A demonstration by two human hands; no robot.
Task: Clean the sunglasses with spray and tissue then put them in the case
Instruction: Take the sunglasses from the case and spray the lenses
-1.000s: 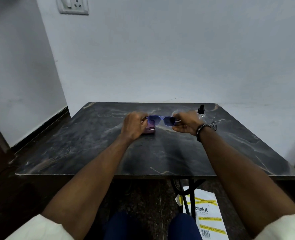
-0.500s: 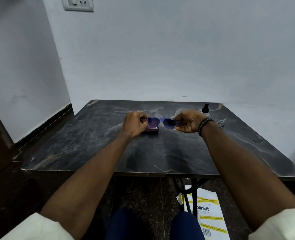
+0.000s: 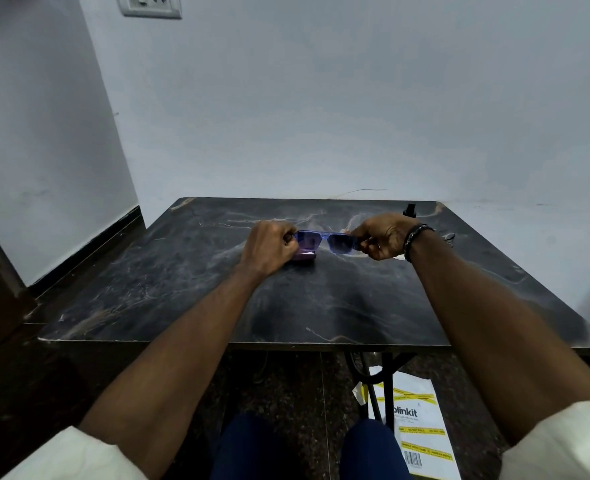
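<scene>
The sunglasses (image 3: 325, 241) are held just above the bench (image 3: 182, 299) over the purple case (image 3: 304, 255) — left hand (image 3: 272, 247) and right hand (image 3: 381, 239) each pinched on one end. Lenses are best left untouched — only the frame gripped.

Dark marble-patterned table (image 3: 217, 299), pale veins, set against the wall. On it: a purple case (image 3: 304, 255) near centre, a black-capped spray bottle (image 3: 410, 210) at far right, mostly hidden behind the wrist.
</scene>
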